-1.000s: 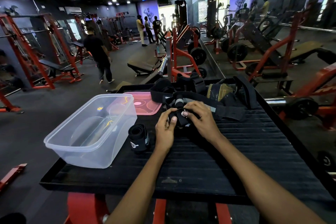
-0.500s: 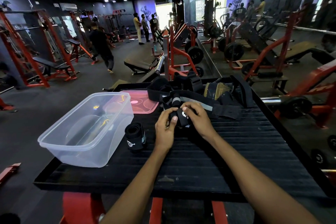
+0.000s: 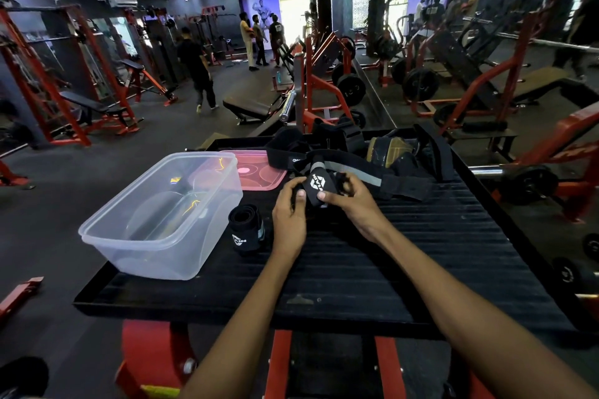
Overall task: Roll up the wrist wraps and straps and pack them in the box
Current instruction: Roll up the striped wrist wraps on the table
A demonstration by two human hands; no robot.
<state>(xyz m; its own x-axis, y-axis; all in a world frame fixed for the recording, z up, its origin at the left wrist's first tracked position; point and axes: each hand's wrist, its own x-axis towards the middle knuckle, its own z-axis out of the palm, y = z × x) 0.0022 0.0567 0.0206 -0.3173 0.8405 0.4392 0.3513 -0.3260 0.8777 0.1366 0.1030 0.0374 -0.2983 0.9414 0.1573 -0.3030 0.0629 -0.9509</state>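
Both hands grip a black wrist wrap (image 3: 315, 185) with a white logo, partly rolled, above the black ribbed table (image 3: 356, 269). My left hand (image 3: 289, 216) pinches its left side and my right hand (image 3: 350, 201) holds its right side. One rolled black wrap (image 3: 245, 230) stands on the table between my left hand and the clear plastic box (image 3: 162, 217), which sits at the table's left. A heap of black straps and wraps (image 3: 363, 159) lies at the far end of the table.
A pink lid (image 3: 259, 172) lies flat behind the box. Yellowish gloves (image 3: 389, 149) sit in the heap. Red gym machines (image 3: 317, 91) and weight plates surround the table. A person (image 3: 197, 71) walks away at left, and others stand far back.
The wrap has turned in my hands, so its white logo now faces up. The view has tilted slightly. The person on the left has walked farther away.
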